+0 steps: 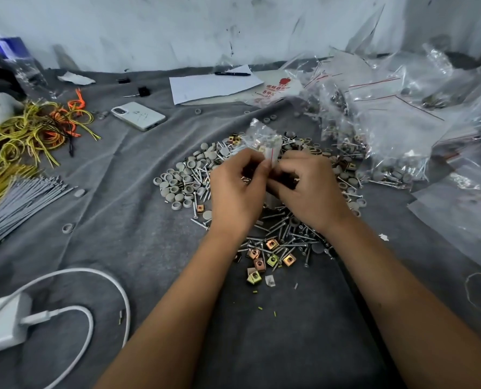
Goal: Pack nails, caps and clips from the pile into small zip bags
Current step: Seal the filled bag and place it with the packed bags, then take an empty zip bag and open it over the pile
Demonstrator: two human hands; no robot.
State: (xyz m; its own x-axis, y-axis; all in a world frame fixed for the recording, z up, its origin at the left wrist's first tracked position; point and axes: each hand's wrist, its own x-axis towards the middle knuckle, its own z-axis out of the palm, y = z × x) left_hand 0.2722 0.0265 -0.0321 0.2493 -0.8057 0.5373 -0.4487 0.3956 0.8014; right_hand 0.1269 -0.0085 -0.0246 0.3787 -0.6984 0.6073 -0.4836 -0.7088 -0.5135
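A pile of metal nails (282,234), grey round caps (177,181) and brass-coloured square clips (261,261) lies on the grey cloth (127,220) in the middle of the view. Above the pile, both hands meet at a small clear zip bag (263,140) with a red line that holds a few parts. My left hand (236,189) pinches the bag's lower edge from the left. My right hand (308,186) pinches the same edge from the right, fingers curled. The bag stands upward past my fingertips.
Filled zip bags (382,136) heap up at the right. Paper with a pen (214,84), a phone (138,115), yellow and orange ties (37,127), grey cable ties (20,203), a white charger and cable (6,321) and a water bottle (20,66) lie around.
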